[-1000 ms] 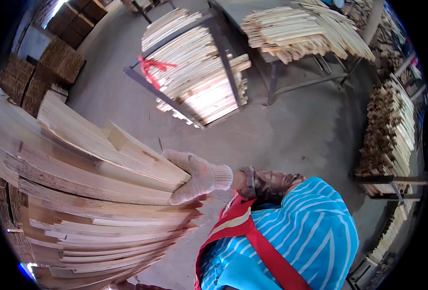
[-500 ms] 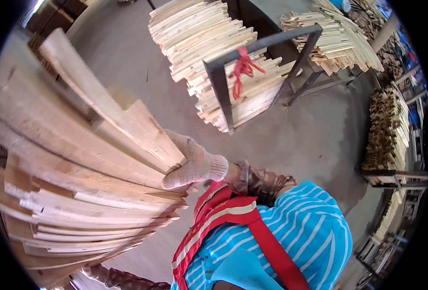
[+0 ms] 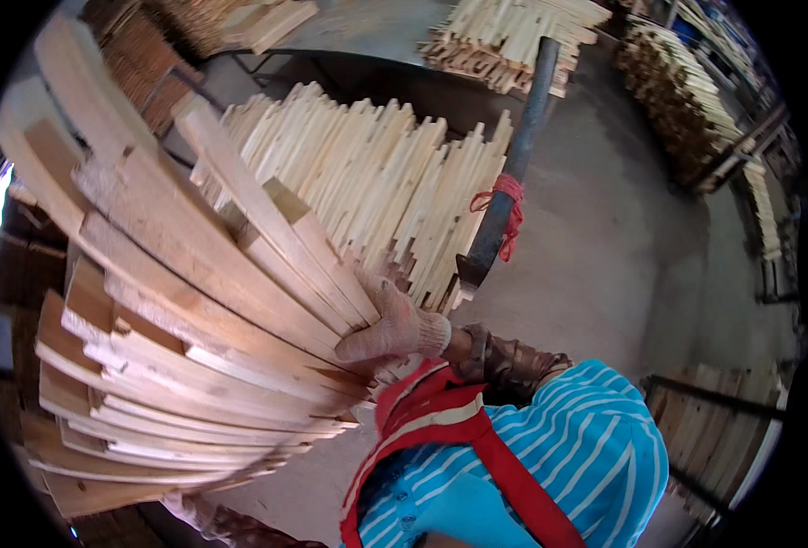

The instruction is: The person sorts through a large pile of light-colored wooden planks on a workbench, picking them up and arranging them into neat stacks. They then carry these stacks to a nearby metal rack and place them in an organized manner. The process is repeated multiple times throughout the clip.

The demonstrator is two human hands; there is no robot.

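Observation:
A big armful of pale wooden boards [image 3: 230, 384] fans out across the left side, carried in front of my body. My right hand [image 3: 399, 329], in a whitish knit work glove, is closed on the boards' near right end, with its thumb over the edge. At the bundle's lower side, my left hand [image 3: 185, 507] holds it from beneath; its fingers are mostly hidden by the wood. Just beyond the bundle, a stack of pale wooden slats [image 3: 358, 173] lies low, partly covered by the boards.
A dark metal post [image 3: 514, 164] with a red tie [image 3: 506, 212] stands at the stack's right end. More slat stacks sit on a rack [image 3: 509, 41] at the far side and along the right [image 3: 673, 100]. A dark metal frame [image 3: 724, 397] is at right.
My view has turned, and I have come closer to the slat stack with the red-tied frame. The boards stay in both hands and now overlap that stack's near left side.

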